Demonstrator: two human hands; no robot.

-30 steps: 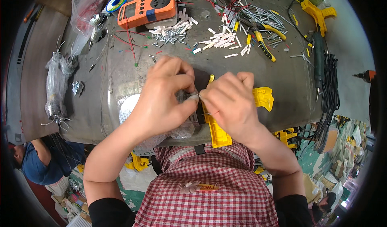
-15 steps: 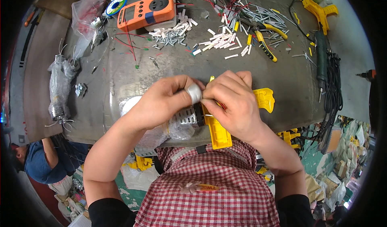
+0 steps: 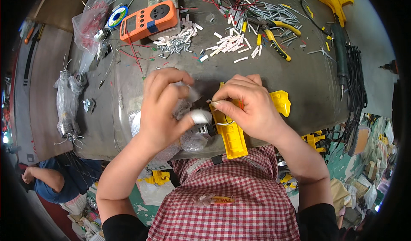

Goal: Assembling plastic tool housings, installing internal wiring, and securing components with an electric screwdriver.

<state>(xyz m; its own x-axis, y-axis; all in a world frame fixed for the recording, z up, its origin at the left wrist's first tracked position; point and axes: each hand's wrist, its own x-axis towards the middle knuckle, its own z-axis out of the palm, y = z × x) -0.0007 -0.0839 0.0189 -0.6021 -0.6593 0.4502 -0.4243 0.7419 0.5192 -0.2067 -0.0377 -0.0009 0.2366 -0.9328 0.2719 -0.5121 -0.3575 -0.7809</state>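
My left hand (image 3: 163, 108) is open and slightly blurred, its fingers apart and holding nothing. White wrapping covers its thumb and seems to cover a fingertip. Thumb and forefinger of my right hand (image 3: 252, 106) pinch a thin wire end (image 3: 209, 101) above a yellow plastic housing half (image 3: 234, 143). Red and white wires show inside this housing, partly hidden by the right hand. A perforated metal tube (image 3: 202, 129) joins the housing's left side, with clear plastic wrap (image 3: 193, 141) around it. Beyond my right hand lies another yellow plastic part (image 3: 281, 103).
An orange multimeter (image 3: 148, 22), screws (image 3: 174, 45), white sleeves (image 3: 229, 45) and yellow-black pliers (image 3: 277, 45) lie toward the far side. A green-handled soldering iron (image 3: 340, 55) rests at right. Wrapped metal tubes (image 3: 67, 104) lie at left. A co-worker's arm (image 3: 47, 179) shows lower left.
My left hand has let go and moved left, away from the right hand, its fingers spreading. The right hand keeps its pinch near the same place over the yellow housing.
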